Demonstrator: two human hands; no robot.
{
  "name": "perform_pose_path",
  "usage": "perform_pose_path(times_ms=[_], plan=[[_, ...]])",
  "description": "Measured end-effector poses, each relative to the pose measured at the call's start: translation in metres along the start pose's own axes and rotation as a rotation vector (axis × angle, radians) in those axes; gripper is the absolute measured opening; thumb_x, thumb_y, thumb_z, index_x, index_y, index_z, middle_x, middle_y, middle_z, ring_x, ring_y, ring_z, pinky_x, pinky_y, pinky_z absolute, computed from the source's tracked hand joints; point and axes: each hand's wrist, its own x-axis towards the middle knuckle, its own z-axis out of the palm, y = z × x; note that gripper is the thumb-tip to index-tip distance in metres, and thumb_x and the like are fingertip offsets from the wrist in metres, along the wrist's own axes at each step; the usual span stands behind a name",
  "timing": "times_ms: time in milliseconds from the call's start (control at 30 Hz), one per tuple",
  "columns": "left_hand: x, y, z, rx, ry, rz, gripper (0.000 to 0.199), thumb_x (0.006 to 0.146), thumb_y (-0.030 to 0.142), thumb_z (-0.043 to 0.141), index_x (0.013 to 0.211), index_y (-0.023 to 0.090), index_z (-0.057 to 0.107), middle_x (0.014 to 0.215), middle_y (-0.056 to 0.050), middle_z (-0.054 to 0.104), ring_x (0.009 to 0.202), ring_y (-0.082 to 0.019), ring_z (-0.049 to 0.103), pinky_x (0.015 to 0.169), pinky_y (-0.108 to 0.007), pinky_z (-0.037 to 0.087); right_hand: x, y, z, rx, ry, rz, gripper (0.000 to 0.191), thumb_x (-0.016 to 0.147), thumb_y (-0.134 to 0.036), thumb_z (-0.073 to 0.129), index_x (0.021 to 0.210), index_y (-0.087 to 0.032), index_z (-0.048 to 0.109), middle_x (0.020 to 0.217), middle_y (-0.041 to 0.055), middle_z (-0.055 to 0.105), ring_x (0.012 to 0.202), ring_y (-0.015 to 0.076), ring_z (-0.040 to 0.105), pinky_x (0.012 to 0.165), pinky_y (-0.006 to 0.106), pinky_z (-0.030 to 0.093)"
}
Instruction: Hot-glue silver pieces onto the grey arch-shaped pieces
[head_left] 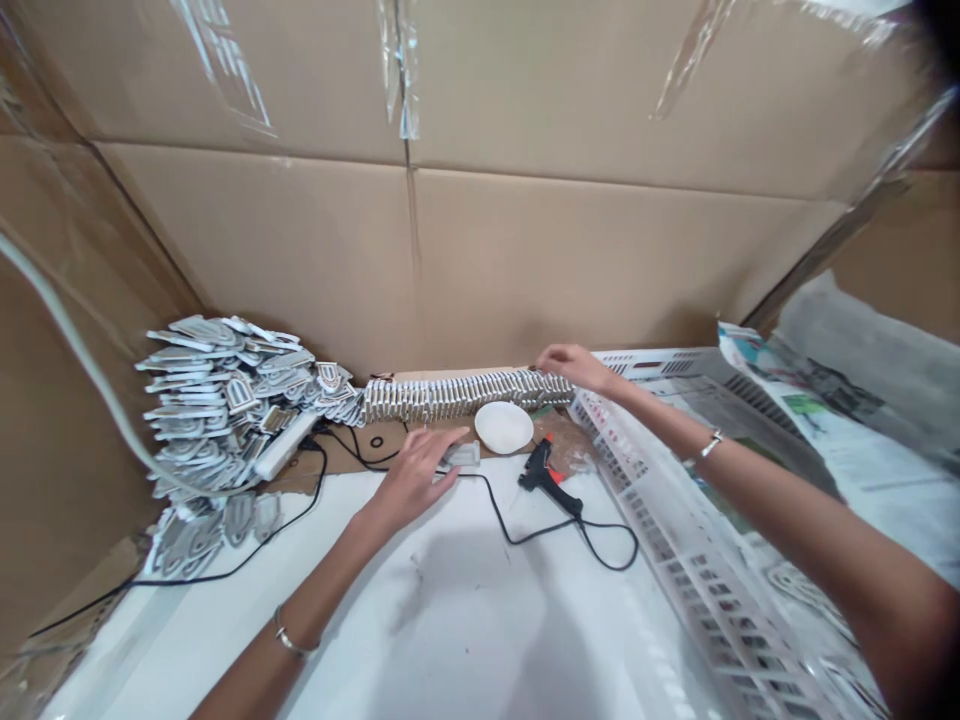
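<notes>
Currently, the left hand (416,470) reaches over the white work surface (465,620), thumb and fingers spread apart, with a pale flat piece (465,455) just beyond the gap between them; whether they touch it cannot be told. Farther up and to its right, the right hand (574,367) hangs with fingers bent downward at the right end of a long row of upright pieces (465,396); whether it pinches one cannot be told. Between the two hands sits a white dish (504,428), and nearer the person, below the right hand, lies a black glue gun (553,480) with its cord. Well left of the left hand rises a heaped pile of similar pieces (217,400), a white power strip (287,445) against it. A white slotted basket (637,490) stands beneath the right forearm.
</notes>
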Motion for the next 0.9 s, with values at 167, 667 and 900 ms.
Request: perform_pose_path(times_ms=[167, 667, 900], plan=[[0.040, 0.016, 0.025, -0.028, 0.103, 0.114, 0.047, 0.093, 0.020, 0.055, 0.138, 0.023, 0.042, 0.123, -0.009, 0.065, 0.116, -0.024, 0.058, 0.102, -0.044, 0.037, -0.046, -0.046, 0.017, 0.604, -0.363, -0.121, 0.030, 0.085, -0.041, 0.053, 0.092, -0.018, 0.071, 0.087, 0.0026, 0.070, 0.076, 0.0148, 0.059, 0.067, 0.024, 0.044], [0.072, 0.027, 0.013, 0.033, 0.201, 0.054, 0.063, 0.092, 0.034, 0.058, 0.147, 0.024, 0.029, 0.141, -0.013, 0.050, 0.130, -0.029, 0.045, 0.109, -0.046, 0.033, -0.013, 0.004, -0.002, 0.133, 0.032, 0.268, 0.028, 0.084, -0.034, 0.055, 0.090, -0.014, 0.075, 0.085, 0.0040, 0.071, 0.080, 0.0162, 0.062, 0.066, 0.022, 0.041], [0.072, 0.023, -0.024, -0.010, 0.314, 0.019, 0.062, 0.094, 0.030, 0.055, 0.148, 0.025, 0.026, 0.138, -0.012, 0.052, 0.128, -0.027, 0.049, 0.108, -0.045, 0.037, 0.029, 0.029, 0.003, -0.227, 0.075, 0.589, 0.029, 0.084, -0.027, 0.058, 0.099, -0.009, 0.074, 0.102, 0.0193, 0.072, 0.097, 0.0277, 0.065, 0.080, 0.033, 0.042]])
